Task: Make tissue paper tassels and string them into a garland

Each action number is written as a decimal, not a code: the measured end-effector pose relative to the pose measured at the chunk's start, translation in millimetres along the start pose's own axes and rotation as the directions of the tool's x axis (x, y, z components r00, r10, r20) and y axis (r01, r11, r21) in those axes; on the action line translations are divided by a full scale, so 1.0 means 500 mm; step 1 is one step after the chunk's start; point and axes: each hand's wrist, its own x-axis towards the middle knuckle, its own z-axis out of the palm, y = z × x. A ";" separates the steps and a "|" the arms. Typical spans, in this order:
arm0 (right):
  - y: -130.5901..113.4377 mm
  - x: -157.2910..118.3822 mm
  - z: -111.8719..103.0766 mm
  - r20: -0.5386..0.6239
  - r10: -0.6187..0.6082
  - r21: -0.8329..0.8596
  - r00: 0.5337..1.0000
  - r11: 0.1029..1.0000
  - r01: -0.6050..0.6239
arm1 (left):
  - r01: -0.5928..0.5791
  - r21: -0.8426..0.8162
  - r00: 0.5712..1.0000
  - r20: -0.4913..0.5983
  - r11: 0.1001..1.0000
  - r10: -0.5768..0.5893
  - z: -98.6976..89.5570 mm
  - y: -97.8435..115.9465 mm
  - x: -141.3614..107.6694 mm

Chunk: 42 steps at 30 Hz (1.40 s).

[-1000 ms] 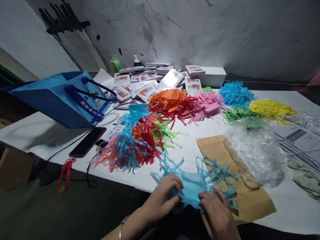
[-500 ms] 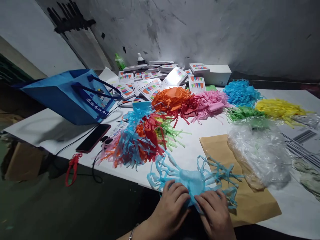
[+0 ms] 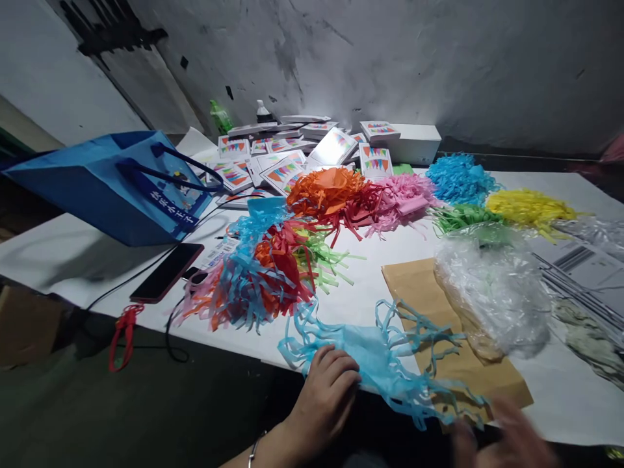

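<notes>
The left hand (image 3: 334, 383) is curling its fingers over the near edge of the blue fringed paper (image 3: 363, 348); its thumb is hiding from view, so I cannot tell whether it is gripping or only pressing. The paper is lying under those fingers and spreading toward the right hand (image 3: 504, 437), which is showing as a blur near the strip ends; whether it is grasping any, I cannot tell. Beyond the right hand, brown paper (image 3: 502, 383) is lying partly under clear plastic (image 3: 492, 292). Beyond the left hand and leftward, a colourful fringe pile (image 3: 273, 273) and a phone (image 3: 168, 273) are resting.
</notes>
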 end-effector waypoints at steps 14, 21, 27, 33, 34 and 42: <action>-0.070 0.036 0.093 0.392 -0.207 -0.023 0.896 0.972 0.234 | 0.117 0.186 0.981 0.129 0.975 -0.142 -0.013 -0.025 0.027; -0.084 0.061 0.148 0.410 -0.086 -0.254 0.908 0.946 0.204 | 0.260 0.454 0.910 0.181 0.852 -0.374 0.003 -0.031 0.112; -0.076 0.063 0.150 0.428 -0.083 -0.309 0.900 0.923 0.231 | 0.269 0.506 0.898 0.177 0.820 -0.404 0.001 -0.031 0.124; -0.077 0.076 0.152 0.399 -0.073 -0.383 0.914 0.892 0.239 | 0.260 0.521 0.896 0.183 0.813 -0.404 0.002 -0.036 0.125; -0.081 0.080 0.149 0.372 -0.089 -0.394 0.924 0.886 0.244 | 0.260 0.520 0.896 0.183 0.813 -0.404 0.003 -0.036 0.125; -0.099 0.054 0.129 0.477 -0.448 0.075 0.756 0.878 0.473 | 0.291 0.486 0.900 0.154 0.824 -0.409 -0.009 -0.057 0.121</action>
